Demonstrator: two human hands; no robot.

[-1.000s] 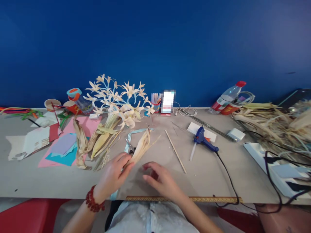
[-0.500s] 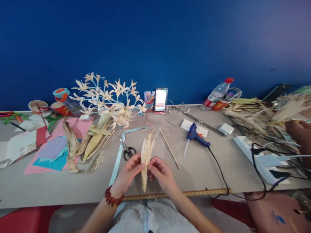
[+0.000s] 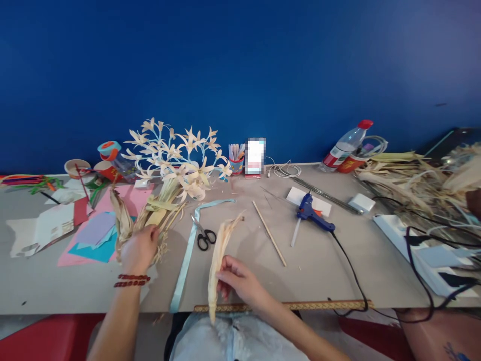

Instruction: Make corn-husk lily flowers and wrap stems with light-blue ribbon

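My right hand (image 3: 236, 278) pinches a pale dried corn husk (image 3: 218, 260) near the table's front edge. The husk stands tilted, its lower tip hanging past the edge. On the left, my left hand (image 3: 139, 248), with a red bead bracelet (image 3: 131, 281) at its wrist, reaches over a heap of corn husks (image 3: 161, 213). Its fingertips are turned away and slightly blurred, so whether it grips any husk is hidden. Between the hands lie black-handled scissors (image 3: 206, 238) and a light blue ribbon (image 3: 185, 265). A thin stick (image 3: 268, 233) rests right of the held husk.
Husk flowers on blue stems (image 3: 184, 160) stand at the back. A blue glue gun (image 3: 313, 213) with a black cord, a power strip (image 3: 406, 250), a bottle (image 3: 343, 148) and more husks (image 3: 391, 175) are to the right. Coloured paper (image 3: 93, 233) lies left.
My left hand has let go of the held husk and moved left to the husk heap. My right hand keeps the husk, now slightly lower and left. The view has shifted slightly.
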